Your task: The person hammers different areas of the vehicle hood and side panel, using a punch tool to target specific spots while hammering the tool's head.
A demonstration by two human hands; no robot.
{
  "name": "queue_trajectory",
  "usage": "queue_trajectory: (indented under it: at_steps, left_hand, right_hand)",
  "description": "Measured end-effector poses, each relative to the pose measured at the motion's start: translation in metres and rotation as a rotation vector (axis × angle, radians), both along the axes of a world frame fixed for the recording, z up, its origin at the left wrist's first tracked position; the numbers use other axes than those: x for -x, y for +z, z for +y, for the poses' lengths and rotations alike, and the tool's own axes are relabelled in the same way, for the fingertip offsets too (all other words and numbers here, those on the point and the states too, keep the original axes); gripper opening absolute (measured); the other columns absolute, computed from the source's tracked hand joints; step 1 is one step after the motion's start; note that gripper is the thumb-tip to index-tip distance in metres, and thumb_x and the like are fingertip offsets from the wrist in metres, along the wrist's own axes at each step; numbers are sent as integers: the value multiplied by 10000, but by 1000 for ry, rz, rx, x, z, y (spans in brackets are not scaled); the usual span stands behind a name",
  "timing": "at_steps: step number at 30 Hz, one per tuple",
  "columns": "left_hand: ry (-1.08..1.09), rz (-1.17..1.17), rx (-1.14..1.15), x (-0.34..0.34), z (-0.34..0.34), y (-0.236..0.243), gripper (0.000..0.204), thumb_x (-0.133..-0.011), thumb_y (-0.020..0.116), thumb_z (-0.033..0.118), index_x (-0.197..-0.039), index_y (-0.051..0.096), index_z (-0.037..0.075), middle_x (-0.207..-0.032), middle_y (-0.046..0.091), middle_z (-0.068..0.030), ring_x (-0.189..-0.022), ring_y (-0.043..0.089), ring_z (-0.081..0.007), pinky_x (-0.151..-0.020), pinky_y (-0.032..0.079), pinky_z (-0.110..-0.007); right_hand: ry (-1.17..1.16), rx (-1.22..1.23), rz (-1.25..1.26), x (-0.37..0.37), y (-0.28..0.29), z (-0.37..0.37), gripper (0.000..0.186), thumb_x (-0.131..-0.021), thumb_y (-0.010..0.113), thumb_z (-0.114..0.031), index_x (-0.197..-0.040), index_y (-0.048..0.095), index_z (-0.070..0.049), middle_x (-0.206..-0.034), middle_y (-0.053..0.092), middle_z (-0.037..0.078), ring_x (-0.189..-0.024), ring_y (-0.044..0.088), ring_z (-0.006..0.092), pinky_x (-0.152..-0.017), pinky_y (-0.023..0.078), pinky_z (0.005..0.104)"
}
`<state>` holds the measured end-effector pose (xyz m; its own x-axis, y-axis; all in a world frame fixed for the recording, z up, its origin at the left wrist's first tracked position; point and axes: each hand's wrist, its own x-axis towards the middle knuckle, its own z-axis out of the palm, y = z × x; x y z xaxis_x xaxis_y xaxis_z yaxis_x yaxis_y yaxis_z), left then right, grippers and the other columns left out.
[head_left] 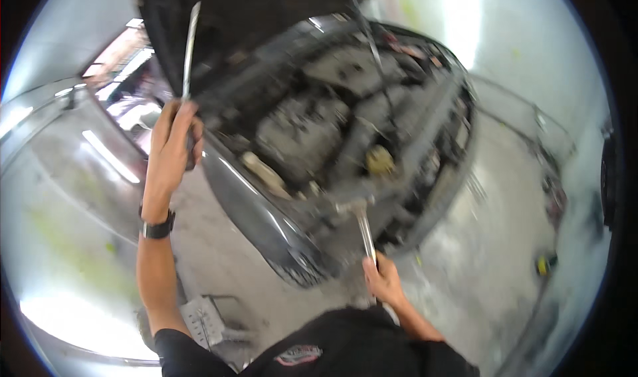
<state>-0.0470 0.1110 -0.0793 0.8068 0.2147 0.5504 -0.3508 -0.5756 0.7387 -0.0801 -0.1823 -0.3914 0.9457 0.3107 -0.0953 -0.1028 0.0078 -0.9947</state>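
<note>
My left hand (174,138) is raised at the left, closed around the dark handle of a long, thin metal bar (191,50) that points upward, near the edge of the raised hood (239,11). My right hand (380,277) grips a hammer (364,227) by its handle at the lower middle, with the head over the near side of an open car engine bay. Below and between my hands lie the dusty engine (299,138), a yellowish round part (380,159) and a pale plastic reservoir (262,171). The picture is somewhat blurred.
The grey front fender (246,211) curves along the near left of the bay. A thin hood prop (369,38) stands at the back. A grey slotted metal piece (206,324) is on the floor at lower left. A small yellow-black object (546,264) and hoses lie along the right wall.
</note>
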Motion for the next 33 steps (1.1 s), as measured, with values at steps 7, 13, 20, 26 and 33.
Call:
queue_trajectory:
  at_steps: [7, 13, 20, 26, 33]
  left_hand:
    - [-243, 323, 493, 2, -34, -214, 292, -978, 502, 278, -1013, 555, -6, -678, 543, -35, -507, 489, -102, -491, 406, -236]
    - [-408, 320, 770, -16, -63, -182, 358, -998, 465, 349, -1128, 519, 20, -654, 500, -10, -477, 461, -97, -441, 399, -245]
    - [-561, 217, 577, -71, -43, -105, 370, -987, 340, 178, -1272, 494, 0, -788, 551, -32, -613, 522, -91, -519, 440, -227]
    - [-589, 6, 500, -95, -20, -37, 402, -982, 467, 213, -1309, 467, -21, -838, 558, -47, -615, 522, -75, -492, 460, -214]
    - [-1317, -14, 871, -148, -14, 7, 384, -1003, 394, 199, -1334, 422, 6, -784, 502, -43, -526, 434, -77, -395, 375, -191]
  right_hand:
    - [-241, 307, -51, 49, -43, -73, 375, -993, 440, -330, -788, 494, -21, -529, 466, 17, -396, 458, 103, -365, 363, 277]
    - [-298, 255, -5, 46, -23, -83, 368, -1001, 410, -310, -803, 498, -11, -514, 466, 26, -369, 446, 109, -355, 358, 267]
    - [-405, 121, -124, 7, -6, -86, 367, -1015, 388, -295, -819, 488, -2, -481, 456, 34, -334, 430, 116, -332, 333, 255]
    - [-545, 63, -120, -3, 1, -90, 360, -1008, 419, -312, -808, 488, -20, -515, 459, 19, -367, 432, 101, -349, 332, 263]
    - [-722, 37, -120, 0, 20, -66, 358, -1011, 400, -303, -800, 470, -22, -481, 436, 32, -335, 418, 118, -322, 326, 274]
